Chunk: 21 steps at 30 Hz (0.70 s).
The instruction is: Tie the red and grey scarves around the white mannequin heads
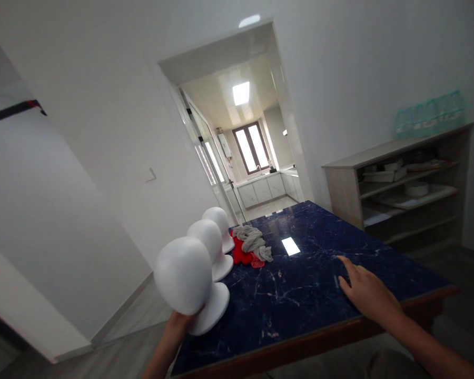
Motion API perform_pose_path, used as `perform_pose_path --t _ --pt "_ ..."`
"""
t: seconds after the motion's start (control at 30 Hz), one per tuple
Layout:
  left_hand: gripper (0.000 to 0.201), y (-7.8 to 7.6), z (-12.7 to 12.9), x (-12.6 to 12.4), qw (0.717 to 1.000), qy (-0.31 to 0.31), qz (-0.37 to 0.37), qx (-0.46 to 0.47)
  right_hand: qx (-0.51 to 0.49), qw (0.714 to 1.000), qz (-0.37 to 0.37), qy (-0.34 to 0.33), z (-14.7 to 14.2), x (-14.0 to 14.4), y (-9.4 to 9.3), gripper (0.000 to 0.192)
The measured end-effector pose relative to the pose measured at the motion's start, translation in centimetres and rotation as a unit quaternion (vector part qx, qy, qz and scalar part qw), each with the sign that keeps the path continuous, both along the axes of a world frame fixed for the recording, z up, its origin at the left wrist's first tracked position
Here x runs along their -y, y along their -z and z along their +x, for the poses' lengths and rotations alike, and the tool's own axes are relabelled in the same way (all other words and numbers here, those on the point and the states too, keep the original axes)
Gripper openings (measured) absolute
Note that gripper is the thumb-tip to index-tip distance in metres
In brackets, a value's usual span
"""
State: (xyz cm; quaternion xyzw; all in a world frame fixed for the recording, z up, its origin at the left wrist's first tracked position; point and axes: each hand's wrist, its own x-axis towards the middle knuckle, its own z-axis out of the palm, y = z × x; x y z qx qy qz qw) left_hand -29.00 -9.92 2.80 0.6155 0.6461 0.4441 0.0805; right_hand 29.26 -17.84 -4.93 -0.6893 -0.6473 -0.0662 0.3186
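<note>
Three white mannequin heads stand in a row along the left side of the dark blue marbled table (276,326). At the neck of the nearest mannequin head (184,273) is my left hand (181,320), closed around it, with most of its fingers hidden behind the foam-like form. Behind come the middle mannequin head (205,237) and the far mannequin head (216,217). My right hand (367,289) hovers over or rests on the tabletop at the right, thumb and forefinger apart, holding nothing. A crumpled grey cloth (255,242) lies over red fabric (242,252) beside the far heads.
To the right stands a wooden shelf unit (342,189) with boxes and dishes inside and a pack of water bottles (430,118) on top. Past the table, a doorway opens onto a kitchen with a window (252,147). A wall (114,137) runs along the left.
</note>
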Motion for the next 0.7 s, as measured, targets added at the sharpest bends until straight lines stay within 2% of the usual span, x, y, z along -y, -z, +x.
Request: perform_pose_path --t 0.1,0.23,0.43,0.53,0.63,0.7 --pt "0.079 0.6 -1.0 0.3 0.998 0.000 -0.043 0.035 0.005 1.000 0.001 0.001 0.0 0.1 0.0 0.051" --pt "0.077 1.2 -1.6 1.0 0.997 0.022 -0.058 0.040 0.007 1.000 0.007 0.003 0.0 0.2 0.0 0.051" --pt "0.074 0.3 -0.8 2.1 0.996 0.031 -0.079 0.029 0.013 1.000 0.003 0.007 -0.1 0.4 -0.3 0.050" --pt "0.074 0.4 -0.4 3.3 0.994 0.047 -0.099 0.021 0.010 1.000 0.008 0.006 -0.1 0.4 -0.3 0.051" --pt "0.074 1.7 -0.5 5.1 0.992 0.046 -0.110 -0.046 0.002 1.000 0.013 0.004 0.1 0.3 0.0 0.051" --pt "0.070 3.2 -0.3 6.8 0.984 -0.013 -0.098 -0.146 -0.003 1.000 0.012 0.004 0.1 0.2 0.1 0.051"
